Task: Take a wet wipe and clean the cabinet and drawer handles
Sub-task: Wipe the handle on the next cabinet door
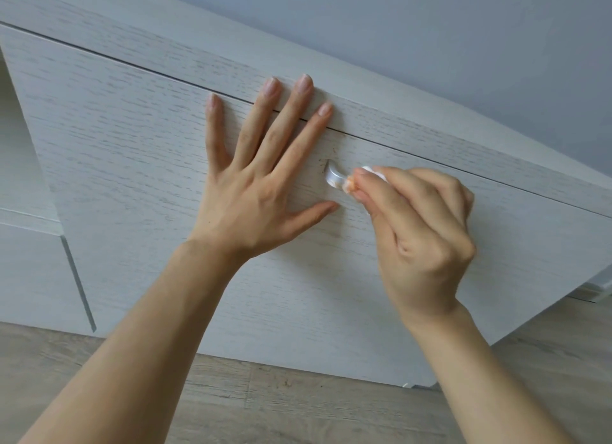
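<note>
A pale wood-grain drawer front (pixel 132 152) fills the middle of the head view. My left hand (pixel 261 185) lies flat on it with fingers spread, fingertips reaching the gap under the cabinet top. Just right of that hand a small silver handle (pixel 332 178) sticks out of the panel; only its left end shows. My right hand (pixel 420 231) pinches a folded white wet wipe (pixel 374 173) and presses it round the handle's right part, hiding that part.
The cabinet top (pixel 231 55) runs along above the drawer, with a grey wall (pixel 430 46) behind it. Another cabinet front (pixel 29 271) stands at the left. Grey wood-plank floor (pixel 298 410) lies below.
</note>
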